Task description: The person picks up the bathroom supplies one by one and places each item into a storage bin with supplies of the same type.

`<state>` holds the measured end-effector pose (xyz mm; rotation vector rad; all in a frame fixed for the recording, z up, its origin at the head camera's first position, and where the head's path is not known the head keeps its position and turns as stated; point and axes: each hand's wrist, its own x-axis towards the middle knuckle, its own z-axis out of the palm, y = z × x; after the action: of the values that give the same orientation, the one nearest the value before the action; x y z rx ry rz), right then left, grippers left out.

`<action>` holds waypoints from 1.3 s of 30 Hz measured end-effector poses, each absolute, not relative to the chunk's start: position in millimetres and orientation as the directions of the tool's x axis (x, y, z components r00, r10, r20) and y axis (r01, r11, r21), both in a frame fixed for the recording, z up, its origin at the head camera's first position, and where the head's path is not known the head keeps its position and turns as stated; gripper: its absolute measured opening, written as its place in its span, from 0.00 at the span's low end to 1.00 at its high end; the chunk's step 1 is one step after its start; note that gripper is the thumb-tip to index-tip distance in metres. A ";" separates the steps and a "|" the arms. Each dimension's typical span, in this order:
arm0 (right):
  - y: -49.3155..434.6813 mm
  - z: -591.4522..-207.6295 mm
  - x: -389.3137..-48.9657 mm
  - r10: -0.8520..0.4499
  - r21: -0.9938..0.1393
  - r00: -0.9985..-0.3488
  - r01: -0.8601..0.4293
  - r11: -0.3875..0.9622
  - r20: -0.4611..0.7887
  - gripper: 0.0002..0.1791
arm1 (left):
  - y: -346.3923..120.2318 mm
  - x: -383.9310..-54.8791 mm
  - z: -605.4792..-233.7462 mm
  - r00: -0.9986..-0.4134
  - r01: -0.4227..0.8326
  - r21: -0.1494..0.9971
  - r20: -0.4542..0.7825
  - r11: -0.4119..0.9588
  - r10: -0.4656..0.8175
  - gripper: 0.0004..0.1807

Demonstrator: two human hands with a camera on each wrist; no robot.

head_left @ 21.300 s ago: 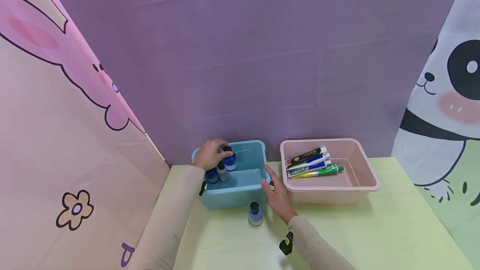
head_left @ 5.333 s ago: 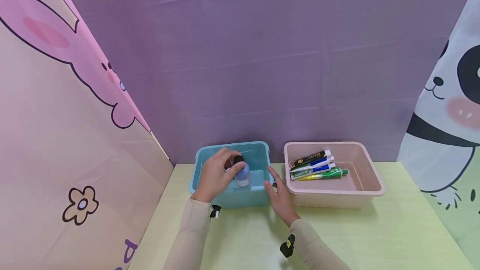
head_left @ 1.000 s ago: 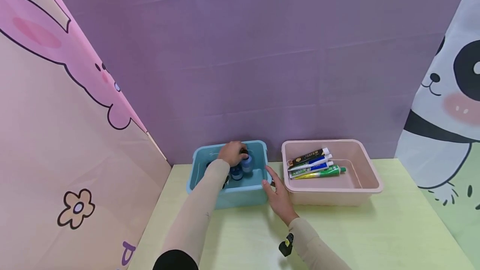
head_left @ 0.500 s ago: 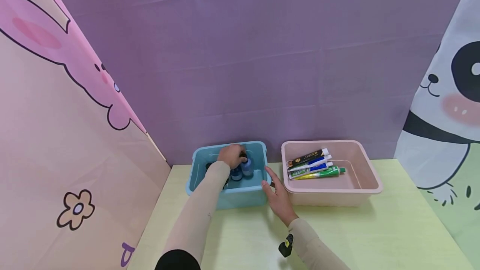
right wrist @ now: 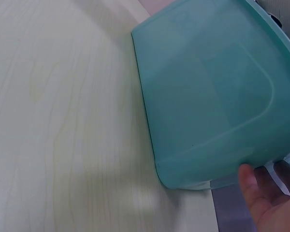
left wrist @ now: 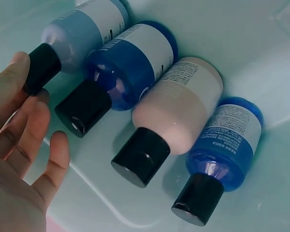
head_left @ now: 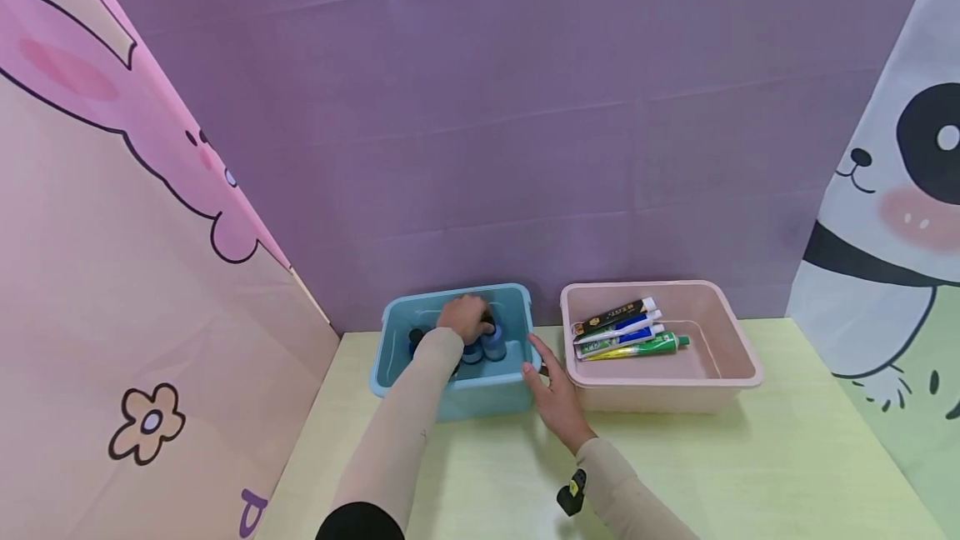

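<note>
In the blue bin (head_left: 491, 388) stand several black-capped bottles. The left wrist view shows them in a row: a pale blue bottle (left wrist: 75, 41), a dark blue bottle (left wrist: 130, 65), a pinkish bottle (left wrist: 179, 104) and another, smaller blue bottle (left wrist: 227, 142). With thumb and fingers my left hand (head_left: 463, 317) pinches the pale blue bottle's black cap. My right hand (head_left: 557, 400) rests against the bin's right end, its thumb near the front corner and its fingers extended along the side, partly hidden in the right wrist view.
A pink bin (head_left: 667, 394) stands just right of the blue one, holding several toothpaste tubes (head_left: 618, 332) at its left side. Both bins are on a light wooden table (head_left: 795, 457), with a purple backdrop (head_left: 450, 148) behind them.
The bottle that stood on the table is gone from there, and a pale blue bottle came into the bin in my left hand. Over the last second that hand sinks slightly. My right hand stays put.
</note>
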<state>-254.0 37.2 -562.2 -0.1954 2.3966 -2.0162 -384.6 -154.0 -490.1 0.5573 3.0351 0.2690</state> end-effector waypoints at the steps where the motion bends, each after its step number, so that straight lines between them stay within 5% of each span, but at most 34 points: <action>1: 37.2 -561.8 -253.8 -0.099 -0.981 -0.992 -0.094 0.168 0.078 0.32 | -153.9 -384.8 -490.8 -0.936 0.343 0.178 -0.016 0.922 0.351 0.13; 26: 38.1 -558.2 -252.2 -0.102 -0.981 -0.992 -0.096 0.171 0.079 0.32 | -153.5 -384.8 -487.2 -0.933 0.327 0.228 -0.075 0.917 0.352 0.13; 39: 38.4 -558.9 -252.4 -0.095 -0.979 -0.992 -0.100 0.176 0.084 0.29 | -146.2 -366.4 -452.1 -0.926 0.355 0.272 -0.033 0.895 0.377 0.18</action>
<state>-252.4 38.4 -558.9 -0.1999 2.4120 -2.0090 -366.4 -146.2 -452.1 0.5754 2.9753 0.4032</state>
